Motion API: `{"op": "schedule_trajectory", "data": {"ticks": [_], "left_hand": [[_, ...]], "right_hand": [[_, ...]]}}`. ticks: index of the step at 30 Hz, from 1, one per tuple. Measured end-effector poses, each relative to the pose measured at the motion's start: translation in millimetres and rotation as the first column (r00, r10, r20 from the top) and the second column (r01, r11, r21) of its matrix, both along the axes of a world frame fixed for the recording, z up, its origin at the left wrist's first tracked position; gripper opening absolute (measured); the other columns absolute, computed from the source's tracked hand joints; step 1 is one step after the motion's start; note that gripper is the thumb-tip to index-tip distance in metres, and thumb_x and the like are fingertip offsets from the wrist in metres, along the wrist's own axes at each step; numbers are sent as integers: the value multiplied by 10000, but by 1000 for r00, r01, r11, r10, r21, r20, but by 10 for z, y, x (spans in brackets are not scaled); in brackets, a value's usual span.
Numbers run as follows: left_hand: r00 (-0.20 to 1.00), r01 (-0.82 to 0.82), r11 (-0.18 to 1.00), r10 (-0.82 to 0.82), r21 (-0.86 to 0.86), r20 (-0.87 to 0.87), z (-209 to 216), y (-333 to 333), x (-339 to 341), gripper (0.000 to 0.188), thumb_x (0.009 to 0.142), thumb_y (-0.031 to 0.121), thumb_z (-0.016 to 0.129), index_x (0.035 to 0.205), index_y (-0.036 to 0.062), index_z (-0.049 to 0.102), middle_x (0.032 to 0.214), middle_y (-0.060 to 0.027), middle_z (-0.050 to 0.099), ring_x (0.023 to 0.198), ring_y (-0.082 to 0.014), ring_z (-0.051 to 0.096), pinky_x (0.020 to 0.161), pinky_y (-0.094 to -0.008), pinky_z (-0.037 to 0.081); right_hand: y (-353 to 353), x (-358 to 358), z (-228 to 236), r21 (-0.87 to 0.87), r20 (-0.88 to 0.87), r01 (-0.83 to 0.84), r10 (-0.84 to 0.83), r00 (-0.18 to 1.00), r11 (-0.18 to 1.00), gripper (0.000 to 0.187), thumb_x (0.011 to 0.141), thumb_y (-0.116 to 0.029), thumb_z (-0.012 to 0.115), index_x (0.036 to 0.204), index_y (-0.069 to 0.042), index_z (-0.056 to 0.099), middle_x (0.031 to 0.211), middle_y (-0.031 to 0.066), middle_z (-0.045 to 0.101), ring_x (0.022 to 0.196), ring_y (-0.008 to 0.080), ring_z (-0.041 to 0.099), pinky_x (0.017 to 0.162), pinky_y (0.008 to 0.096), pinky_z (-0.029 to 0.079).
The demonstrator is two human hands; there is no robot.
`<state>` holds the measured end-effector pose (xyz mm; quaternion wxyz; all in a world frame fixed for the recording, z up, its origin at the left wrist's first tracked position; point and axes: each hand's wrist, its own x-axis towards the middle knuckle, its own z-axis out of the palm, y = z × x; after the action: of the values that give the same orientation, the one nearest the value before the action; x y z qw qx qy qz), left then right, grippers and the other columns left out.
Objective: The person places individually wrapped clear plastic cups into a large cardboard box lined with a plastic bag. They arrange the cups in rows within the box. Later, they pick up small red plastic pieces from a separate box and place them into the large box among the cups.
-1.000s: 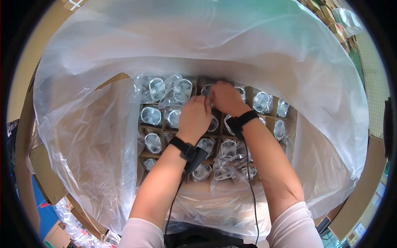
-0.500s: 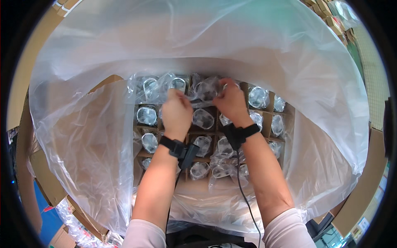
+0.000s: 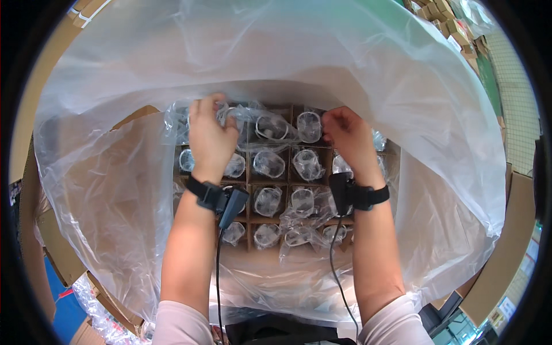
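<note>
Clear drinking glasses in thin plastic sleeves, such as the glass (image 3: 268,164) near the middle, stand in rows within a cardboard divider (image 3: 248,172). At the back left, my left hand (image 3: 211,138) hovers over the back row, thumb and fingers apart around loose clear film (image 3: 244,112). My right hand (image 3: 352,138) is at the back right, its fingers curled together beside a wrapped glass (image 3: 309,127). What those fingertips pinch, if anything, is hidden. Both wrists wear black straps with small boxes and cables.
A large translucent plastic liner (image 3: 230,57) covers the carton's sides and drapes over its edges. Cardboard flaps (image 3: 503,247) stick out at the right. More crumpled clear film (image 3: 302,230) lies over the front glasses. Stacked cardboard pieces (image 3: 440,14) are at the far right.
My hands have moved apart: the left went left and slightly back, the right went to the right. The glasses at the back middle are now less covered by my hands.
</note>
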<state>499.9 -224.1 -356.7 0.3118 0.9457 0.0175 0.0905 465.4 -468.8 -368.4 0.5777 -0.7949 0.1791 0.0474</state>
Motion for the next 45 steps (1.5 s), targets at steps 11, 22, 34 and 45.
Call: {"op": "schedule_trajectory", "data": {"ticks": [11, 22, 34, 45], "left_hand": [[846, 340, 898, -422, -279, -326, -291, -1121, -408, 236, 829, 85, 555, 1035, -23, 590, 887, -236, 657, 844, -452, 616, 762, -515, 483], [881, 320, 947, -295, 6, -370, -603, -1105, -418, 403, 841, 233, 667, 1175, 47, 541, 852, -226, 663, 825, -412, 646, 728, -486, 512], [945, 23, 882, -174, -471, -278, -438, -942, -458, 158, 840, 122, 669, 956, 19, 638, 702, -215, 651, 645, -365, 659, 585, -409, 504], [994, 95, 985, -86, 145, -70, -232, -826, -170, 196, 842, 242, 656, 791, 53, 659, 828, -149, 631, 686, -368, 629, 615, -460, 501]], "right_hand": [[93, 342, -635, -668, -404, -591, 447, 799, 453, 170, 791, -168, 625, 844, -36, 719, 897, 205, 684, 907, 367, 675, 777, 440, 554], [-301, 67, -151, 47, -178, -179, 184, 967, 983, 218, 813, -140, 706, 879, 42, 606, 721, 107, 604, 655, 196, 627, 548, 319, 524], [-515, 11, -356, -220, 316, 45, 28, 948, 974, 157, 803, -81, 712, 920, 4, 652, 720, 32, 599, 721, 135, 602, 632, 297, 482], [-324, -49, -423, -595, 327, 110, 115, 938, 797, 484, 742, -229, 778, 1113, 16, 587, 961, 141, 673, 699, 281, 638, 670, 450, 491]]}}
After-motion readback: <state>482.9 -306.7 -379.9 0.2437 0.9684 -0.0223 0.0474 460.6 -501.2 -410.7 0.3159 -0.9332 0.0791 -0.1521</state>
